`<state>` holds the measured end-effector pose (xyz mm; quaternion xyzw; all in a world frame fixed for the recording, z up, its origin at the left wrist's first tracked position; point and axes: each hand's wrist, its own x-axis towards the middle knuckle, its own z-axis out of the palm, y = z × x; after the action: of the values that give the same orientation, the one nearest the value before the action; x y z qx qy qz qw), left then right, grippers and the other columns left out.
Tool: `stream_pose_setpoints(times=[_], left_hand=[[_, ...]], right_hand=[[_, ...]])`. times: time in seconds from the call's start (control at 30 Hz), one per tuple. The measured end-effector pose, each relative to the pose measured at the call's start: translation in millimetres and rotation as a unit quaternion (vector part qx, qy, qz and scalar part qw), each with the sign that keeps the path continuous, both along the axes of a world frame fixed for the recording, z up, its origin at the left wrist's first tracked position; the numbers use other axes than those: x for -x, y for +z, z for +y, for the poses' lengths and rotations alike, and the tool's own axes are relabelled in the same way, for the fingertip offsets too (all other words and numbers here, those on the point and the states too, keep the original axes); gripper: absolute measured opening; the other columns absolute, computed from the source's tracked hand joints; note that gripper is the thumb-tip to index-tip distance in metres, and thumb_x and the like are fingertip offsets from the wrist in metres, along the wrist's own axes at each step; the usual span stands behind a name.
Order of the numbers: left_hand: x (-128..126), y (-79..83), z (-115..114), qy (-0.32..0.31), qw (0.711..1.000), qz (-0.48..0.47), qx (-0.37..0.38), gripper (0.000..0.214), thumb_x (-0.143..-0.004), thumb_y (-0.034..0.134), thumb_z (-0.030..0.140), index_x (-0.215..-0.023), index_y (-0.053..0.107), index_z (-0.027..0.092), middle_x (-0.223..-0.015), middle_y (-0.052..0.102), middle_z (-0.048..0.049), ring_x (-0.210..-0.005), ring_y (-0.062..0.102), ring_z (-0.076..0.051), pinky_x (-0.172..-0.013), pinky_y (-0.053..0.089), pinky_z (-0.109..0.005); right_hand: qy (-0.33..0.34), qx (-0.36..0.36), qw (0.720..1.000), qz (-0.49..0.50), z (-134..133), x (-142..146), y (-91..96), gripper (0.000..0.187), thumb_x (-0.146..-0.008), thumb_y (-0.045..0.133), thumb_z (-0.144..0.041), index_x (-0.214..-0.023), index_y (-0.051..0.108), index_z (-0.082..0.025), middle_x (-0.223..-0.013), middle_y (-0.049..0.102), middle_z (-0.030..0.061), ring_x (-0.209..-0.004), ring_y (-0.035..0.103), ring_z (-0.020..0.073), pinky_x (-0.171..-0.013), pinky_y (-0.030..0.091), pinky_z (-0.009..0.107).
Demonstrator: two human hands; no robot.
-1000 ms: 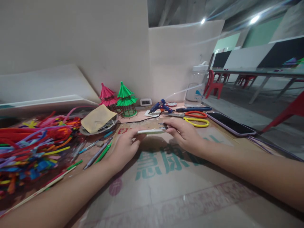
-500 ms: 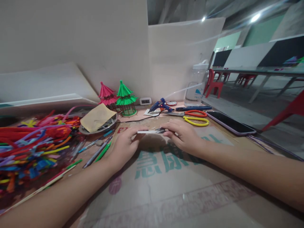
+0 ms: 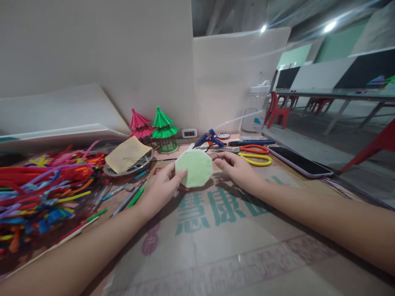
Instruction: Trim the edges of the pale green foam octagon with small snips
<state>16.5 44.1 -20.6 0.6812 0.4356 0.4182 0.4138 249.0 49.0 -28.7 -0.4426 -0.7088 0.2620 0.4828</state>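
Observation:
My left hand [image 3: 160,190] pinches a pale green, many-sided foam piece [image 3: 194,167] by its left edge and holds it upright, its flat face turned toward me. To the right of the piece, my right hand [image 3: 237,169] has its fingers curled at the piece's right edge, with a thin dark tool tip just showing above them. Both hands hover over a sheet of cardboard [image 3: 216,230] printed with green characters.
A heap of coloured pipe cleaners [image 3: 40,185] fills the left. Pens [image 3: 129,198], a plate under a tan paper [image 3: 128,158], pink and green pagoda models [image 3: 154,129], a blue glue gun [image 3: 210,139], scissors [image 3: 254,154], a phone [image 3: 299,161] and a water jug [image 3: 256,111] ring the work area.
The green piece was held flat and edge-on between both hands; now it is tipped up so that its face shows. My right hand has drawn slightly away to the right.

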Motion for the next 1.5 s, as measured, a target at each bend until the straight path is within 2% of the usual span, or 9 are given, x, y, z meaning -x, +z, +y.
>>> stream_pose_setpoints(times=[0.13,0.27,0.4,0.57,0.87,1.0,1.13,1.3,1.5], left_hand=[[3,-4.4,6,-0.023,0.994,-0.063,0.088,0.046,-0.084,0.06,0.052,-0.114,0.064,0.017,-0.094,0.072,-0.0062,-0.074,0.068,-0.021,-0.064,0.061,-0.033],[6,-7.5,9,-0.017,0.994,-0.064,0.087,0.047,-0.086,0.054,0.059,-0.103,0.068,0.017,-0.089,0.074,-0.0065,-0.071,0.069,-0.021,-0.064,0.06,-0.033],[4,-4.3,6,-0.026,0.999,-0.018,0.038,0.052,-0.082,0.065,0.054,-0.118,0.061,0.016,-0.096,0.073,-0.0072,-0.071,0.069,-0.018,-0.06,0.057,-0.027],[0,1.4,1,-0.003,0.999,0.04,0.021,0.054,-0.078,0.069,0.046,-0.12,0.057,0.015,-0.092,0.072,-0.0065,-0.062,0.067,-0.015,-0.049,0.051,-0.023],[1,-0.4,0,-0.02,0.998,0.062,-0.013,0.044,-0.078,0.068,0.049,-0.108,0.066,0.016,-0.09,0.073,-0.0054,-0.078,0.068,-0.021,-0.065,0.055,-0.029],[3,0.8,-3,0.021,0.992,0.102,-0.074,0.035,-0.081,0.067,0.042,-0.105,0.066,0.017,-0.095,0.072,-0.0044,-0.087,0.066,-0.023,-0.073,0.053,-0.032],[4,-0.1,-5,0.045,0.977,0.142,-0.15,0.022,-0.083,0.065,0.032,-0.1,0.064,0.019,-0.09,0.069,-0.0008,-0.085,0.064,-0.02,-0.073,0.05,-0.028],[4,-1.5,-8,0.019,0.97,0.148,-0.19,0.017,-0.087,0.061,0.033,-0.099,0.065,0.021,-0.096,0.07,-0.0017,-0.09,0.064,-0.019,-0.081,0.049,-0.029],[5,-1.2,-10,0.018,0.966,0.145,-0.213,0.019,-0.089,0.059,0.027,-0.104,0.069,0.022,-0.107,0.073,-0.0037,-0.101,0.067,-0.021,-0.092,0.05,-0.032]], right_hand=[[0.029,0.089,0.996,0.003,-1,3,-0.1,0.028,-0.082,0.06,-0.044,-0.081,0.064,-0.016,-0.064,0.055,-0.0027,-0.056,0.047,0.012,-0.053,0.038,0.025],[0.017,0.124,0.992,0.014,-4,3,-1.5,0.032,-0.081,0.06,-0.048,-0.074,0.061,-0.017,-0.057,0.043,-0.0055,-0.049,0.038,0.0095,-0.046,0.033,0.023],[0.031,0.131,0.991,0.012,-5,3,-1.2,0.031,-0.083,0.058,-0.048,-0.077,0.061,-0.017,-0.056,0.043,-0.0056,-0.048,0.04,0.0101,-0.044,0.034,0.023],[0.039,0.08,0.996,-0.015,-8,5,0.4,0.026,-0.085,0.056,-0.041,-0.076,0.061,-0.017,-0.058,0.05,-0.0035,-0.05,0.043,0.0103,-0.044,0.032,0.022],[0.029,0.023,0.999,-0.034,-11,4,2.0,0.026,-0.088,0.056,-0.04,-0.077,0.062,-0.017,-0.061,0.053,-0.0025,-0.053,0.045,0.0109,-0.049,0.036,0.023],[0.041,-0.053,0.997,-0.032,-14,2,4.4,0.031,-0.092,0.05,-0.045,-0.096,0.064,-0.017,-0.087,0.067,0.0055,-0.078,0.061,0.0189,-0.067,0.049,0.03],[0.014,-0.176,0.982,-0.071,-15,-2,3.0,0.034,-0.098,0.042,-0.042,-0.115,0.062,-0.02,-0.115,0.068,0.0106,-0.106,0.062,0.0242,-0.09,0.048,0.04],[0.02,-0.26,0.949,-0.178,-18,-3,2.7,0.036,-0.1,0.04,-0.042,-0.114,0.065,-0.02,-0.095,0.07,0.0084,-0.09,0.062,0.0226,-0.08,0.049,0.037],[0.015,-0.278,0.935,-0.219,-23,-2,6.1,0.034,-0.1,0.04,-0.039,-0.11,0.067,-0.02,-0.086,0.067,0.0075,-0.083,0.06,0.0216,-0.074,0.047,0.034]])
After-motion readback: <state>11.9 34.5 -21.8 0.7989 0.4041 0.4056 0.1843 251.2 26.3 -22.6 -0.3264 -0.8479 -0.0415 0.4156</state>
